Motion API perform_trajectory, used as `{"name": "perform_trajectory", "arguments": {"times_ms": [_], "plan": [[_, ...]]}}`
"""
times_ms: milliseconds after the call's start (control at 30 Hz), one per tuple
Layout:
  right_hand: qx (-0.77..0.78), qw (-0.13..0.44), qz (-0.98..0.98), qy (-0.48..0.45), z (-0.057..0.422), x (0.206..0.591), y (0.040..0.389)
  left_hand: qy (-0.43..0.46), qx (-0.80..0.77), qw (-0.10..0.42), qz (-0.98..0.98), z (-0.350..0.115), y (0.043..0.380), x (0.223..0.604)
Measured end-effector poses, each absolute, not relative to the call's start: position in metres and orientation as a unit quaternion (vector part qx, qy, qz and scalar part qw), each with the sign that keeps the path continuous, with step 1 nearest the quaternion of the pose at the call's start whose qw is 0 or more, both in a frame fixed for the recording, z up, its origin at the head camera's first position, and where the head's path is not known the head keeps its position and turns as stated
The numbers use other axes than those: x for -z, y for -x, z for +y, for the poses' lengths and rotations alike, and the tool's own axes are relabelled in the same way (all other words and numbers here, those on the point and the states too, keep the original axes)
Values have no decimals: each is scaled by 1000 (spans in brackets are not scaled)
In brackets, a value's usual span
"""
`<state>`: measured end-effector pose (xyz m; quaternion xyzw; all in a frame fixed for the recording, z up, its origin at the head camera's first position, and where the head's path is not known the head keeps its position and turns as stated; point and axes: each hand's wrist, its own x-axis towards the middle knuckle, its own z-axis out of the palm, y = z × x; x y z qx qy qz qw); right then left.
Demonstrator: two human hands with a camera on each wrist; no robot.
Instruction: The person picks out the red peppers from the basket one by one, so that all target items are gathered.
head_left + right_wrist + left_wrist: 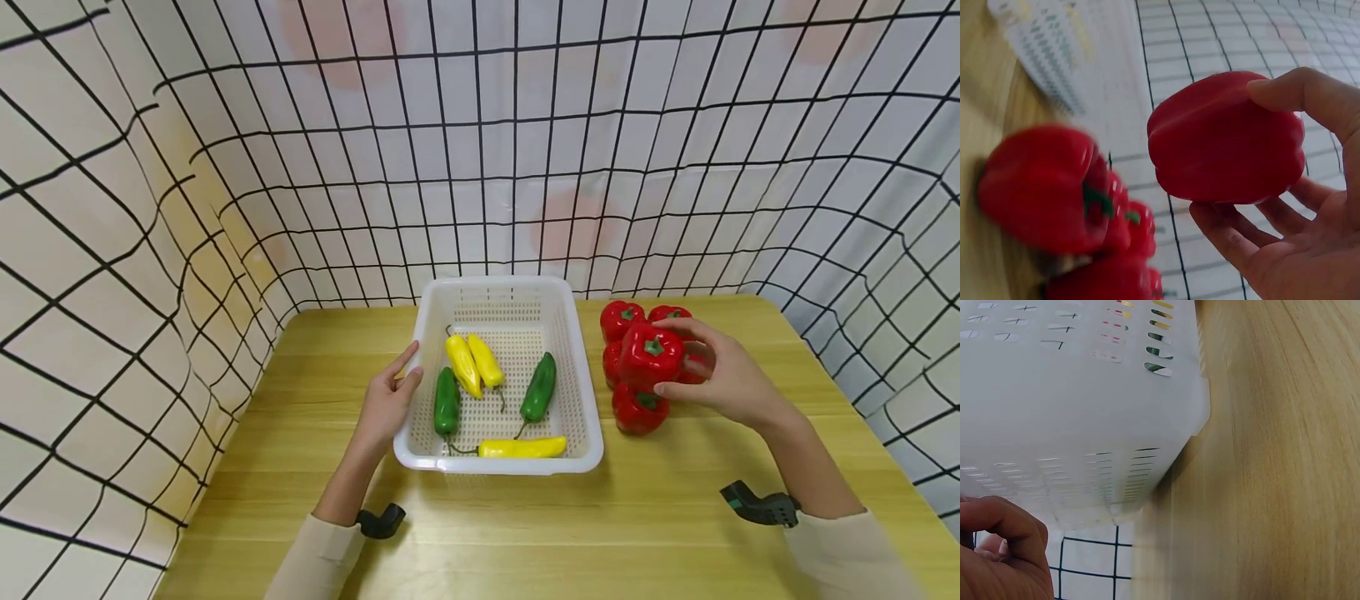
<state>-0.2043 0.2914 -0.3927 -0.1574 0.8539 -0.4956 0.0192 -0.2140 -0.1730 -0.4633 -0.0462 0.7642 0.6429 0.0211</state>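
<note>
My right hand (pixel 731 379) grips a red bell pepper (pixel 1225 137) between thumb and fingers, holding it up over a cluster of other red bell peppers (pixel 637 410). At the left rim of the white plastic basket (pixel 588 400), my left hand (pixel 386 404) rests with its thumb and forefinger at the edge. Inside the basket lie yellow peppers (pixel 522 448) and green peppers (pixel 538 387). The left wrist view shows the basket's perforated outer wall (pixel 1072 400) with part of the left hand (pixel 1007 550) beside it.
The basket stands on a wooden table (pixel 480 533), with the red bell peppers to its right. A black wire grid (pixel 513 179) backed by pale cloth encloses the table's back and sides. Each wrist wears a black strap device (pixel 761 504).
</note>
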Motion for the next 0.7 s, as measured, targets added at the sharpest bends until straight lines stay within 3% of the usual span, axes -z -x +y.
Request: {"name": "perform_trajectory", "arguments": {"times_ms": [333, 700], "plan": [[498, -7, 850, 171, 344, 413, 191, 46, -645, 26, 763, -175, 214, 464], [470, -17, 868, 159, 368, 444, 181, 46, -651, 32, 757, -173, 215, 464]]}}
